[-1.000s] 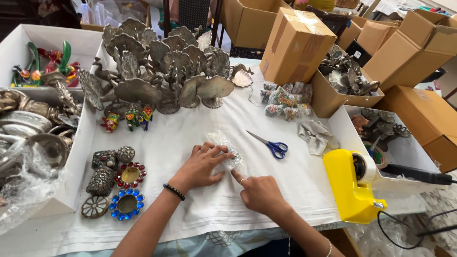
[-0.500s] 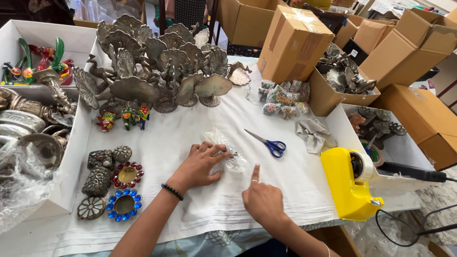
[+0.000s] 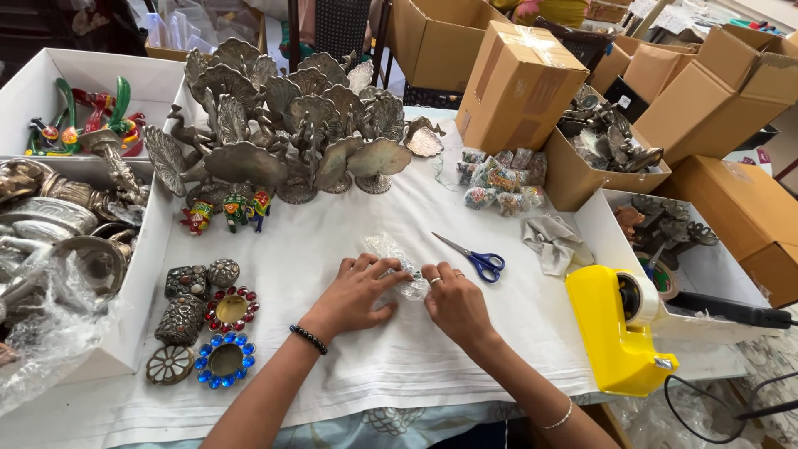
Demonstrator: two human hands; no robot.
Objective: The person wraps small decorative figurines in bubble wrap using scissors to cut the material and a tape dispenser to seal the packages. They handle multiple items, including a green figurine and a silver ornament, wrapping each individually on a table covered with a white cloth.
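Left hand: your left hand (image 3: pixel 357 293) lies flat on the white cloth (image 3: pixel 332 374), fingers spread and pressing down on the near end of the bubble-wrapped bundle (image 3: pixel 397 264); it pins the bundle and does not close around it.
Right hand: your right hand (image 3: pixel 453 303) is now at the bundle's right end, with fingertips (image 3: pixel 430 273) pinching the wrap there. Half a second ago it was pulled back towards you with one finger raised, so it has come forward again to meet the left.
Bundle: small, clear plastic wrap, lying on the cloth between both hands in mid table. What is inside cannot be told.
What that means: both hands are back on the wrap, so I judge the folding or tucking of its loose end is going on and the wrap is not yet sealed.
Tape: the yellow tape dispenser (image 3: pixel 617 328) stands to your right, untouched.
Scissors: the blue-handled scissors (image 3: pixel 472 256) lie just beyond your right hand, shut.
Nearby: jewelled tealight holders (image 3: pixel 221 336) to your left; grey metal peacock figures (image 3: pixel 291 120) at the far side.
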